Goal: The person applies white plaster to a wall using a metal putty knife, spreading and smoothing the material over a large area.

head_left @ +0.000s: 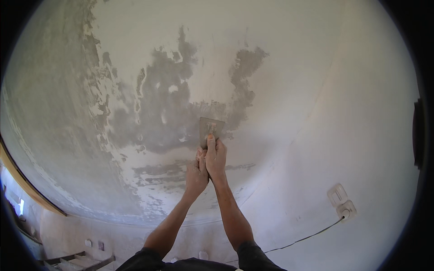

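A putty knife with a flat, broad blade (211,124) is pressed against a plastered surface (162,113) patched in grey and white. My right hand (216,160) grips it from the right, thumb up along the blade. Just below and to the left, my left hand (196,176) is closed around the handle, fingers curled against my right hand. Both forearms reach up from the lower edge. The handle is mostly hidden by my hands.
At lower right are white wall sockets (337,195) with a plug (346,213) and dark cord (321,231). A wooden frame (34,185) runs along the left. A ladder-like frame (97,264) is at bottom left.
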Demonstrator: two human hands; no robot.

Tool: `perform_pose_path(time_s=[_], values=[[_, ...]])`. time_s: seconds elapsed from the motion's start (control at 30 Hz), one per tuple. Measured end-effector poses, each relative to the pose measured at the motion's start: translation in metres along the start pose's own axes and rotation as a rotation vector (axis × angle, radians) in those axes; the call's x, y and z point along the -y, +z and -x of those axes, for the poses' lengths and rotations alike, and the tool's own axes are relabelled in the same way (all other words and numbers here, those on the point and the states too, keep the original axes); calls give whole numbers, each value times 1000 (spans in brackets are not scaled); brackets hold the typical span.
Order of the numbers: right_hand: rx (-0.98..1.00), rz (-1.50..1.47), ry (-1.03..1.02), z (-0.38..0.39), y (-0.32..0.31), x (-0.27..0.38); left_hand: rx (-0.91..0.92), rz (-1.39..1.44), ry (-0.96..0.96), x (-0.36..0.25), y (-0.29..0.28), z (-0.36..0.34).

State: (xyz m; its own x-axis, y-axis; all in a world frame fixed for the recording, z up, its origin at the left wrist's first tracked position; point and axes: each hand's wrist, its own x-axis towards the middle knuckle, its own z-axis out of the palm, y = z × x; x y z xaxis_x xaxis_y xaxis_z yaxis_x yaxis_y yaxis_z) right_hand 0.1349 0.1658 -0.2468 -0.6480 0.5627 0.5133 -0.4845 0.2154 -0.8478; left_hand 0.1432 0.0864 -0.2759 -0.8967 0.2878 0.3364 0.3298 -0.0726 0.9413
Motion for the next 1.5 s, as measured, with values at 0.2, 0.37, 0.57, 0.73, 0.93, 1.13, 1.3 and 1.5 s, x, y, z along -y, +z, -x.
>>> perform_pose_path(time_s=[0.2,0.37,0.57,0.73,0.93,1.13,1.3,1.5], values=[[-34,110,-103,-32,-1,30,64,56,-4,-20,5,-29],[2,25,-29,-25,3,41,53,127,-27,-14,5,-26],[23,-28,2,4,18,14,-104,81,160,19,-6,-7],[-10,68,-68,-18,29,35,52,69,-65,-27,-26,-20],[-12,14,-37,-13,32,34,2,101,25,-13,-25,-21],[33,-48,66,15,35,7,-5,-54,-40,6,-39,3],[-124,119,-204,-9,52,40,-11,-41,72,-14,-45,-28],[-66,21,-173,-71,56,130,98,118,169,-119,-43,-72]])
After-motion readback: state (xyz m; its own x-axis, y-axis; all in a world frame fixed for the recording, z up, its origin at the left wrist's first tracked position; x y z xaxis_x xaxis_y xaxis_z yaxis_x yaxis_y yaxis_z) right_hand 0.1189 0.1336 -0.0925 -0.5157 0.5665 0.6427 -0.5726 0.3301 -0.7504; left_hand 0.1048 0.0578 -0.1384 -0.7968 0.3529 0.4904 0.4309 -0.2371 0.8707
